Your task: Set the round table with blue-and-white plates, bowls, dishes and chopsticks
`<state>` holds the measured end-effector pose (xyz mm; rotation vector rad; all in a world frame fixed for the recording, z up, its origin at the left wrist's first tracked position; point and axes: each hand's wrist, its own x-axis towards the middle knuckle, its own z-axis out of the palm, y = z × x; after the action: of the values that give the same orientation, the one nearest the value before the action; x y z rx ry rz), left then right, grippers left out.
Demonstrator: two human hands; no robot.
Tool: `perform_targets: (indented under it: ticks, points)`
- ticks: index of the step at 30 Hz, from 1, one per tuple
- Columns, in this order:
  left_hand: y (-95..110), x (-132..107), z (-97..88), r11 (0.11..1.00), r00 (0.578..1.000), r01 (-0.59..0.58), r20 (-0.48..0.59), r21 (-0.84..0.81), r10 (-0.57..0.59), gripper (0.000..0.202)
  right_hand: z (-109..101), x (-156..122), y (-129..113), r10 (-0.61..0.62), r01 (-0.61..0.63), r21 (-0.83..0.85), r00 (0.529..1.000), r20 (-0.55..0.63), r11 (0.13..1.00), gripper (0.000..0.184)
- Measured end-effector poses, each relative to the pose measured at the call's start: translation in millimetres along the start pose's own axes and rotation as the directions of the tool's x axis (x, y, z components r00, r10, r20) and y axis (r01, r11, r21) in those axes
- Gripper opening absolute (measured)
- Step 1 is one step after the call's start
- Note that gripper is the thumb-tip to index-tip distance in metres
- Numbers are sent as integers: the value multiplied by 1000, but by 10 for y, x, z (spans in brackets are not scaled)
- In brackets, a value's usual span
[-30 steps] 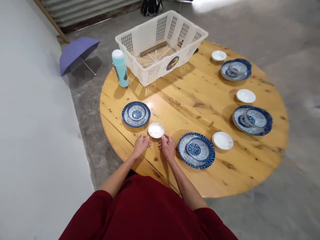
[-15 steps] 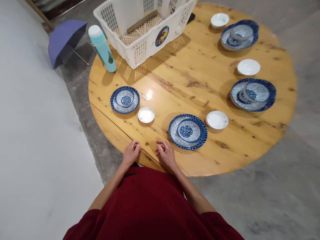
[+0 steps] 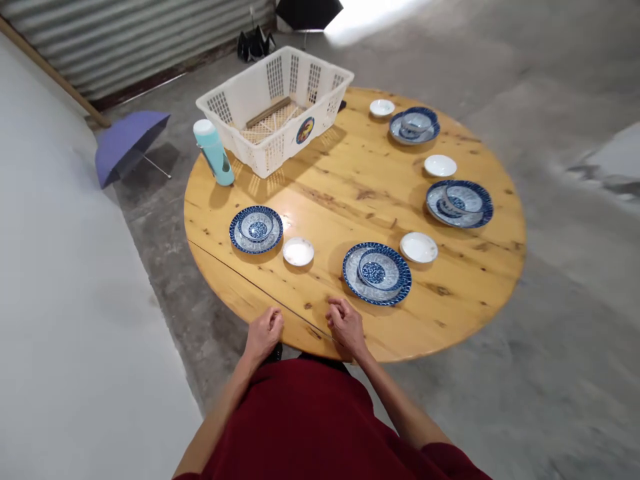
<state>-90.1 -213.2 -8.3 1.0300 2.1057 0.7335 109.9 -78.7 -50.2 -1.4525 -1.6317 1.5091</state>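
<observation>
My left hand [image 3: 265, 335] rests at the near edge of the round wooden table [image 3: 320, 220], its fingers curled in with nothing in them. A little to the right lies my right hand [image 3: 347, 327], loosely closed and holding nothing. It is nearest to a blue-rimmed plate [image 3: 352, 277], on which a patterned bowl [image 3: 376, 272] sits. Beyond the left hand is another blue-rimmed plate [image 3: 235, 233] with a small bowl [image 3: 257, 228] on it. A small white dish [image 3: 299, 251] stands between these two settings, and another white dish [image 3: 419, 247] is right of the nearer plate.
Toward the back left stand a white plastic basket [image 3: 270, 157] holding a brown bar, and a turquoise bottle [image 3: 216, 157]. More plates with bowls [image 3: 460, 203] and white dishes [image 3: 440, 165] line the right side. An open purple umbrella [image 3: 127, 140] lies on the floor at left.
My view has tilted up, bringing in the corrugated wall and a dark umbrella at the back. My right hand has shifted slightly right. The tableware stays where it was on the table.
</observation>
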Motion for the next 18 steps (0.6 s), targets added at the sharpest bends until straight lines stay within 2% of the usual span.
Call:
perform_targets:
  ticks: [3, 6, 9, 11, 14, 17, 18]
  points:
    - [-150, -53, -110, 1000, 999, -11, 52, -25, 13, 25, 41, -192, 38, 89, -82, 79, 992, -89, 993, 46]
    - [-285, -102, -171, 1000, 994, -18, 108, -4, 18, 24, 37, -530, 129, 161, -137, 139, 970, -183, 981, 49]
    - [-347, -115, -179, 998, 981, -56, 189, 26, 51, 23, 5, -1025, 300, 248, -204, 162, 909, -335, 965, 50]
    - [-342, -112, -163, 995, 967, -91, 241, 38, 80, 23, -26, -1397, 469, 351, -292, 198, 832, -431, 936, 48]
    - [-280, -106, -118, 988, 941, -147, 314, 40, 128, 23, -79, -1930, 776, 507, -393, 320, 682, -527, 862, 42]
    - [-173, -100, -55, 977, 910, -210, 374, 39, 180, 24, -118, -2373, 1046, 643, -426, 482, 507, -573, 766, 40]
    - [-127, -98, -28, 972, 898, -233, 391, 37, 201, 24, -128, -2493, 1107, 662, -427, 506, 465, -587, 749, 41]
